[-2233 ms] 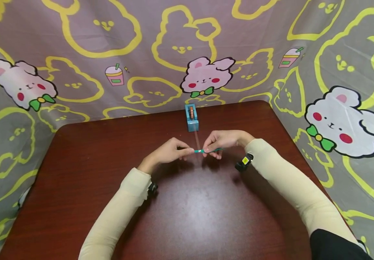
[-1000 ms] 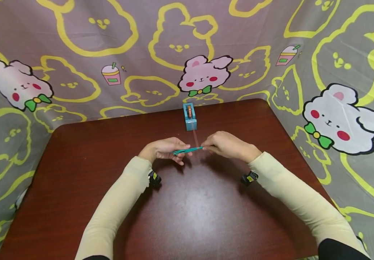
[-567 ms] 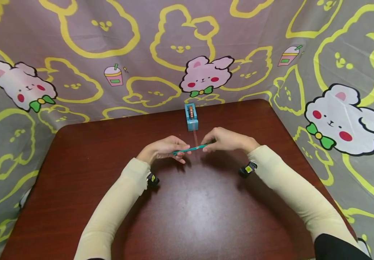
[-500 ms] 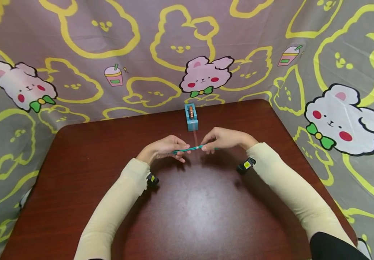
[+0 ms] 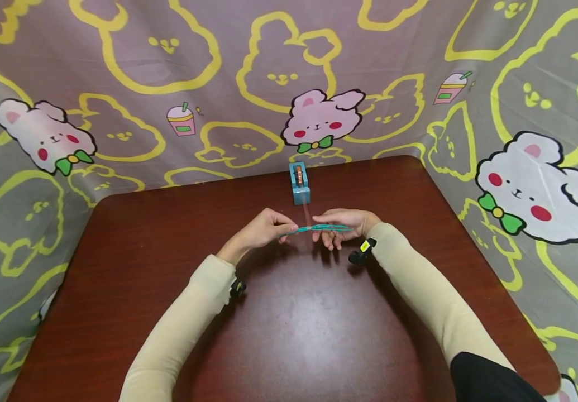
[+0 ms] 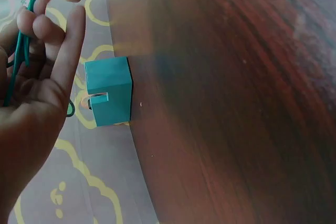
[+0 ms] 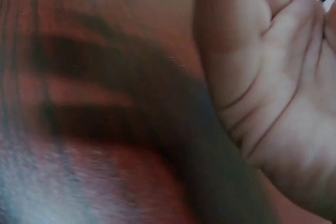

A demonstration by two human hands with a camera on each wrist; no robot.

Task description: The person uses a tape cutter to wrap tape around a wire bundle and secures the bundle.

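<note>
A slim bundle of teal cords (image 5: 330,227) stretches between both hands above the table, with a small pale, shiny band near its middle. My left hand (image 5: 263,231) pinches its left part between thumb and fingertips; in the left wrist view, the cords (image 6: 20,56) cross that hand's fingers. At the right, my right hand (image 5: 341,223) holds the bundle near the band, its lower fingers hanging loosely and the cord end lying across it. The right wrist view shows only the palm (image 7: 283,87), without the cords. Past the hands stands a blue tape dispenser (image 5: 301,184) with an orange-brown roll.
The dark red-brown table (image 5: 309,318) has a glossy top. A pale pinkish strip (image 5: 306,214) runs from the dispenser toward the hands; I cannot tell whether it is tape or a reflection. A printed curtain (image 5: 218,100) hangs behind and at the sides.
The bundle has shifted to the right, so more of it shows at the right hand. That hand has turned its palm upward, and the left hand has rolled over to a thumb-side pinch.
</note>
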